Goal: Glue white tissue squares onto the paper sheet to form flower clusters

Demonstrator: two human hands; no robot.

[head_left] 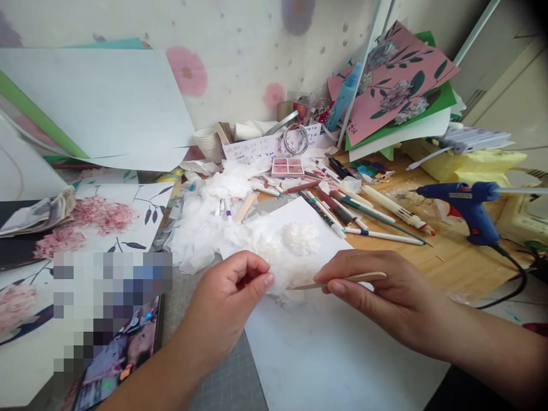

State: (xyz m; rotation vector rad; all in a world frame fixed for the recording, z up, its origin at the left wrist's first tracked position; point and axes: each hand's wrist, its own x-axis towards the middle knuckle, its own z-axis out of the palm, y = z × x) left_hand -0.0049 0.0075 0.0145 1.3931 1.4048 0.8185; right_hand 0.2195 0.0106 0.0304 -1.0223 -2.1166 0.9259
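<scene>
My left hand [233, 294] pinches the edge of a thin white piece of tissue paper [280, 278] between thumb and forefinger. In my right hand [381, 291] is a slim wooden stick [359, 278], gripped like a pen, its pointed end at the tissue. Both hands are over a white paper sheet [308, 348]. Just beyond them on the sheet is a round, ruffled white tissue flower [301, 237], with another fluffy white clump [270, 250] beside it. A heap of loose white tissue [192, 228] spreads to the left.
Pens and brushes [342, 211] lie behind the sheet, near a small pink palette [287, 167]. A blue glue gun [462, 200] with a black cord is at right. At lower left is a phone [124, 365]; paper cups [209, 144] stand at the back.
</scene>
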